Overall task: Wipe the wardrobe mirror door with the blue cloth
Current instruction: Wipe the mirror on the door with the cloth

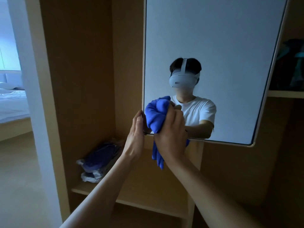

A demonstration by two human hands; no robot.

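Gripping the bunched blue cloth (156,116), the right hand (171,129) presses it against the lower left corner of the wardrobe mirror door (222,46); a tail of the cloth hangs below the door's bottom edge. The left hand (135,137), fingers straight, rests against the door's left edge.

Bare forearms (105,186), both. Reflected in the mirror (230,46) — a white short-sleeved T-shirt (195,109) with a round neck, and a white headset (181,80), one broad strap (184,66) running over the crown.
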